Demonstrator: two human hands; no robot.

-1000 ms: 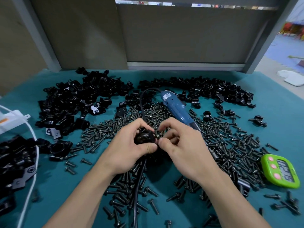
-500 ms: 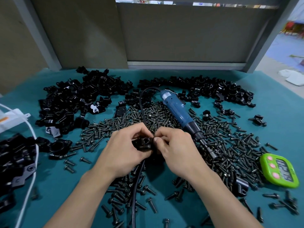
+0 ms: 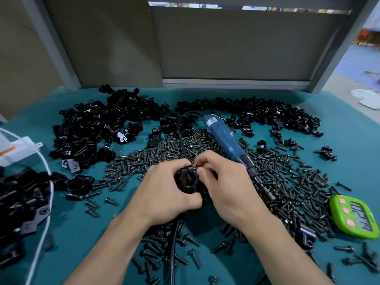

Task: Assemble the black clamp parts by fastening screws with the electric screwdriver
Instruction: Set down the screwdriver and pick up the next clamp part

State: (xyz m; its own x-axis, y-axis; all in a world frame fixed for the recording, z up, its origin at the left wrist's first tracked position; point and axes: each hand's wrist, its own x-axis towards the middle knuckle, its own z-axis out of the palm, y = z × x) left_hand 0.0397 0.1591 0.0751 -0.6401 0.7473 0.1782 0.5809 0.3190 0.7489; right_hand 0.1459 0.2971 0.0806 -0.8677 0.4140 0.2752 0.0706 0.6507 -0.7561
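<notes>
My left hand [image 3: 164, 194] grips the black clamp [image 3: 188, 178] just above the near middle of the table. The fingers curl over its far side and the thumb lies under its near edge. My right hand [image 3: 228, 188] meets it from the right, thumb and forefinger pinching the clamp's upper right edge. Whether a screw sits between those fingertips cannot be made out.

The clamp is matte black, with a round bore facing me. Its lower half is hidden by my thumb.

The electric screwdriver [image 3: 224, 138] lies unheld just beyond my right hand, with a blue plastic body and a dark metal nose pointing near-right. Its black cable [image 3: 173, 254] loops far, then runs under my hands and out of frame.

Dark flanged screws [image 3: 287, 182] are strewn over the teal cloth [image 3: 349, 140]. Glossy black clamp parts are heaped far left [image 3: 92, 128] and along the far edge [image 3: 257, 112]. A further heap at the left [image 3: 18, 194] is cut off.

A green timer [image 3: 355, 217] lies at the near right, its digits blurred.
</notes>
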